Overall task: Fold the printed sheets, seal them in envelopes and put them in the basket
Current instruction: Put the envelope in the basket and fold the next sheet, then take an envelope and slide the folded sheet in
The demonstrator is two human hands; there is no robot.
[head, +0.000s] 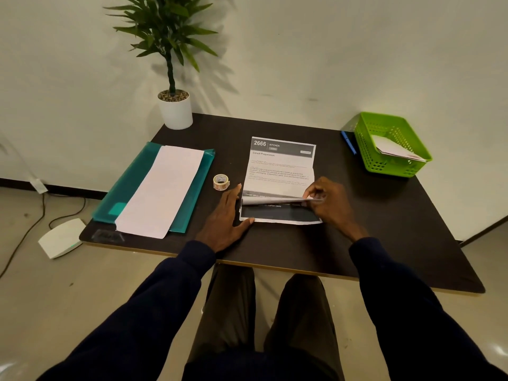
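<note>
A printed sheet (280, 171) headed "2666 KITCHEN" lies in the middle of the dark table (384, 229). My right hand (327, 202) pinches the sheet's lifted near edge at its right side, curling it up over the page. My left hand (225, 218) lies flat with straight fingers against the sheet's left edge, thumb at the near corner. A long white envelope (162, 188) rests on a teal folder (129, 185) at the left. The green basket (365, 149) at the back right holds a white envelope (395, 151).
A roll of stickers (221, 182) stands just left of the sheet. A blue pen (348, 142) lies beside the basket. A potted plant (174, 105) sits at the table's back left corner. A white device (61, 237) and cables lie on the floor at the left.
</note>
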